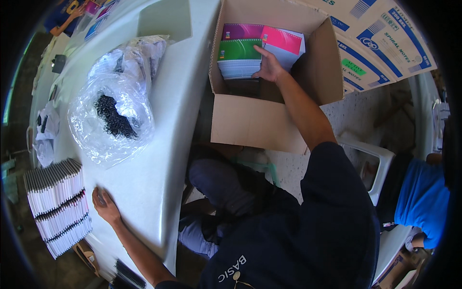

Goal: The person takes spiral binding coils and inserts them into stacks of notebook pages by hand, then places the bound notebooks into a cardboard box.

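Observation:
My right hand is inside an open cardboard box, its fingers apart against the right edge of a stack of green-covered spiral notebooks. Pink-covered notebooks lie right beside them, and a purple-covered one shows behind. My left hand rests open on the white table, holding nothing. Close to its fingers stands a tall stack of spiral-bound notebooks, with the bindings showing as dark bands.
A clear plastic bag with black coils lies on the table. Printed cardboard cartons stand beyond the box. A white plastic stool and a person in blue are at the right; another person is at the far left.

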Available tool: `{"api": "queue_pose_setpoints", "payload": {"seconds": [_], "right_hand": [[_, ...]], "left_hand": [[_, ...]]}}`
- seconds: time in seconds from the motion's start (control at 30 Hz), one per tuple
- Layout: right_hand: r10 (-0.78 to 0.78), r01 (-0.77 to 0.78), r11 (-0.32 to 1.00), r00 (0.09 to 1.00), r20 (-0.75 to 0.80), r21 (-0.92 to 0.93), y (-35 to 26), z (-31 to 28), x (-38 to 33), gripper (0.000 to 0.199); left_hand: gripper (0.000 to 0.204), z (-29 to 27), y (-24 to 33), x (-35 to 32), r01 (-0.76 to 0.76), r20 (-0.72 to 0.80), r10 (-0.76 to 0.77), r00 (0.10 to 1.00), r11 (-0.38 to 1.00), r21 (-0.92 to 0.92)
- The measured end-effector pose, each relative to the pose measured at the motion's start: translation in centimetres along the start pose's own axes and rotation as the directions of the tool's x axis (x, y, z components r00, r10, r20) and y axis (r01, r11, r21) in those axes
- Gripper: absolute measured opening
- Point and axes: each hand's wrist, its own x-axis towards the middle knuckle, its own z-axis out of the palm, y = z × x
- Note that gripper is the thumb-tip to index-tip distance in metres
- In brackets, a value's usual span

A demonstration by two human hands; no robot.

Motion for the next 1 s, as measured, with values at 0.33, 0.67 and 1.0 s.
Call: {"api": "queue_pose_setpoints", "payload": {"seconds": [0.33, 0.67, 1.0], "right_hand": [[-0.029, 0.03, 1.0, 0.997, 0.072, -0.005, -0.2, -0.6, -0.3, 0.065], [0.061, -0.088, 0.99, 0.971, -0.233, -0.107, 0.8, -1.4, 1.3, 0.061], [0.129, -0.135, 0.991, 0.962, -0.241, -0.007, 0.2, -5.4, -0.2, 0.054]], "left_hand": [[0.039, -0.1, -0.5, 0.0, -0.02, 0.011, 0.02, 1.0, 1.0, -0.013], [0.039, 0.2, -0.9, -0.1, 0.019, -0.006, -0.019, 1.0, 0.996, -0.089], [0.038, 0.0, -0.6, -0.5, 0.03, -0.026, -0.034, 0.999, 0.99, -0.141]]}}
